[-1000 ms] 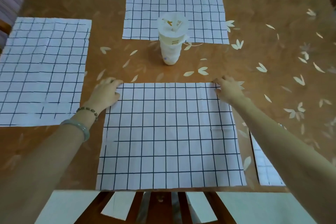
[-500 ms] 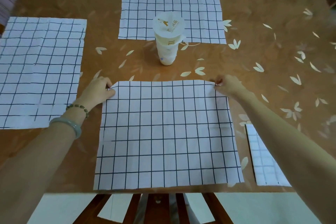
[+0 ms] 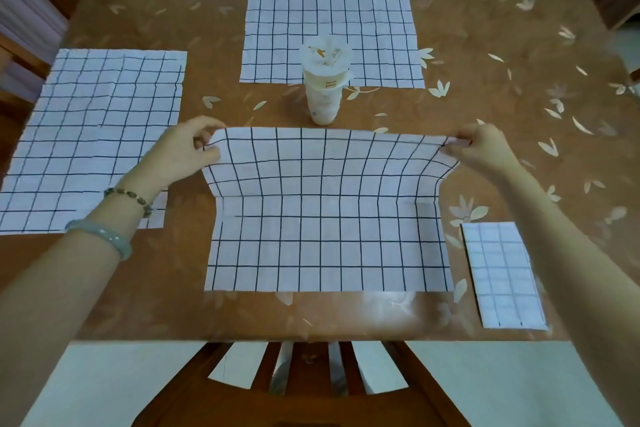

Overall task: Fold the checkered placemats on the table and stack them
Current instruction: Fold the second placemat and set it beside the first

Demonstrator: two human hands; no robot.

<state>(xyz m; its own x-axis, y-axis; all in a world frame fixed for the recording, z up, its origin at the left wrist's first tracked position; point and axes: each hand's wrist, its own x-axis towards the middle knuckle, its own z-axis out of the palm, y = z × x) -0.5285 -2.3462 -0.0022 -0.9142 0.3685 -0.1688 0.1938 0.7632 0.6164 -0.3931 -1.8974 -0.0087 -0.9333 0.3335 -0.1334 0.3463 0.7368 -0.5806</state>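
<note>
**Cloth that sags between two pinched corners**

Placemat (image 3: 325,218) in hand lies at the near middle of the table (image 3: 485,135), its far half raised off the surface and its near half flat. The lifted part bows and droops between the corners, so it looks thin, light and limp, not stiff; it should crease easily but will need both corners carried level to land square. The left hand (image 3: 183,152) is closed in a pinch on the far left corner, the right hand (image 3: 485,149) likewise on the far right corner. Corners seem the best hold for matching edge to edge. A folded placemat (image 3: 502,274) lies just beside it at right. Two unfolded placemats remain, one at left (image 3: 97,139), one at the far side (image 3: 329,14). A lidded plastic cup (image 3: 323,80) stands just beyond the raised edge, near enough to knock.
</note>
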